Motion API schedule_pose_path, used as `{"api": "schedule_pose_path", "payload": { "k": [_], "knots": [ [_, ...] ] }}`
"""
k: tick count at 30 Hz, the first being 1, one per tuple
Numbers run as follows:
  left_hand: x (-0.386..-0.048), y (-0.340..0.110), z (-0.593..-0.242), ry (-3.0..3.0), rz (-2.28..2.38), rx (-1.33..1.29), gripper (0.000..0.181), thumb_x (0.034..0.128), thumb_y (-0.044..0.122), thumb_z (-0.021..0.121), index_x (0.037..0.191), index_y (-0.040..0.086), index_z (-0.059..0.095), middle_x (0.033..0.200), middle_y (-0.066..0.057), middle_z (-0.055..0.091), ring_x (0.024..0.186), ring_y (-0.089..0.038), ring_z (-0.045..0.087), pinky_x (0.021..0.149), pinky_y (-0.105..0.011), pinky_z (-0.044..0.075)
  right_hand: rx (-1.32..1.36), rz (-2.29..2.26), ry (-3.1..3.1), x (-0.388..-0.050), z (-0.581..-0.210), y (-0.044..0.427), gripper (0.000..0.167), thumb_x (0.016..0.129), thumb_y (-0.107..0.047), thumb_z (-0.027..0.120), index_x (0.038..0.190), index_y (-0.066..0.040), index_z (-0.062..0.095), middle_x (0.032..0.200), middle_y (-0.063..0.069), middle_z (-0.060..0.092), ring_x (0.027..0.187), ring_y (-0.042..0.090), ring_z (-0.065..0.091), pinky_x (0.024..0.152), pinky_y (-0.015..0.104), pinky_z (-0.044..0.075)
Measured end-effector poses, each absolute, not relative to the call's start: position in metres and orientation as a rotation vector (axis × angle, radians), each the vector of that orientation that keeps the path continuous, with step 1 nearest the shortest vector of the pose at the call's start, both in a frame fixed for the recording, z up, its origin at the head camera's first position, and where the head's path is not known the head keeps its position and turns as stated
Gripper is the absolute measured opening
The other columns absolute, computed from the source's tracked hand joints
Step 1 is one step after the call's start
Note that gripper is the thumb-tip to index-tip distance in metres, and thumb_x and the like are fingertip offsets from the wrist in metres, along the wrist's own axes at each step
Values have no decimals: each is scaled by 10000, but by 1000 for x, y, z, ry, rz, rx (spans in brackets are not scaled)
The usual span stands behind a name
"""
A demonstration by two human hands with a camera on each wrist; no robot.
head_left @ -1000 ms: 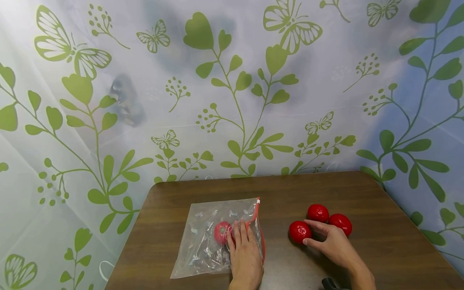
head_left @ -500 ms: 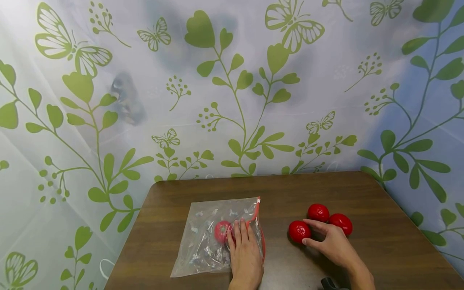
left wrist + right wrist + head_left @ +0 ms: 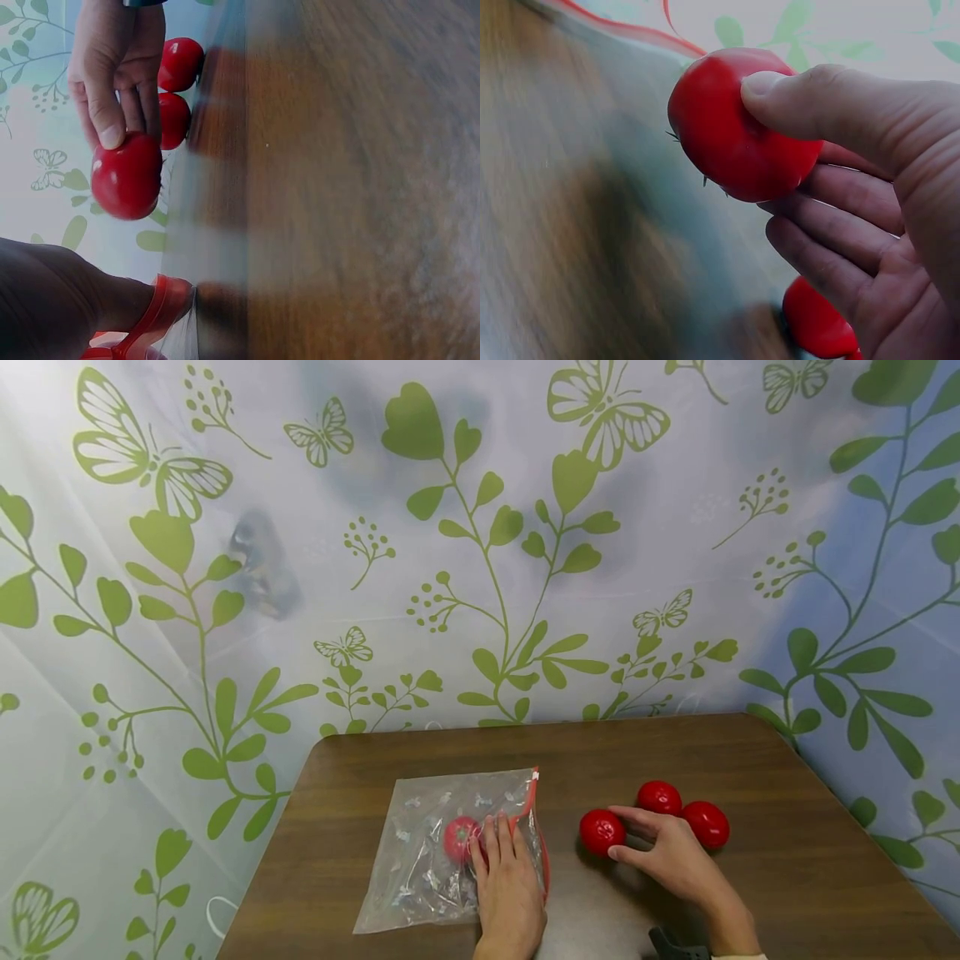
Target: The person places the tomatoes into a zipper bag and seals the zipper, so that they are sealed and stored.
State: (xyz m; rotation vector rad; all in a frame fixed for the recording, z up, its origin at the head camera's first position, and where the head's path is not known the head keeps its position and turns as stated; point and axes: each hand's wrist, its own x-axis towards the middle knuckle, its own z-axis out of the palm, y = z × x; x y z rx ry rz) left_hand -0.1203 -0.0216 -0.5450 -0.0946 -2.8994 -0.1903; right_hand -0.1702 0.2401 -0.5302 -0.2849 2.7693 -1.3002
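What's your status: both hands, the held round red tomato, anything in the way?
Right hand pinching round red tomato, off the brown wood-grain table. Left hand touching the clear plastic bag with red zip. Nothing seen between held tomato and bag.

A pale leaf-printed curtain [image 3: 442, 560] hangs behind a brown wood-grain table [image 3: 577, 756]

Table [image 3: 585, 747] — dark brown, wood-grained top, rounded far corners. On its left half, a clear zip bag [image 3: 423, 872], red strip along its right edge. Toward the right side — a rear tomato [image 3: 659, 797] and a nearer tomato [image 3: 706, 824], both red, just beside each other.
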Motion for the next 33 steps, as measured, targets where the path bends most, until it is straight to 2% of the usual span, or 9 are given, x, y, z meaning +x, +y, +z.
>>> {"api": "schedule_pose_path", "payload": {
  "k": [10,16,25,33],
  "knots": [
    [-121,-21,-542,-2939,-171,-86,1057,637,226,1017,1559,5,551,1697,-210,461,1605,-418,395,1298,-653,310,-393,-1381,2731,-179,-530,215,593,877,-312,937,1417,-176,732,1430,110,742,1247,315,766,1044,508,613],
    [-121,-21,-542,-2951,-187,-87,1079,635,277,1028,1565,8,550,1706,-208,450,1609,-424,386,1303,-662,296,-499,-1399,2694,-184,-526,203,590,898,-314,922,1423,-135,723,1431,136,736,1254,336,760,1050,539,598],
    [-123,-21,-542,-2984,-176,-84,1114,617,282,1037,1575,11,538,1711,-206,444,1617,-424,370,1309,-664,281,-583,-1409,2647,-190,-526,185,595,900,-327,921,1426,-133,721,1428,119,739,1271,316,753,1071,515,587],
    [-122,-20,-541,-2986,-151,-97,1080,665,321,1018,1576,7,531,1718,-209,430,1623,-425,358,1310,-662,278,-610,-1407,2592,-193,-532,171,600,906,-341,916,1436,-141,716,1449,120,727,1286,313,746,1075,513,586]
  ]
}}
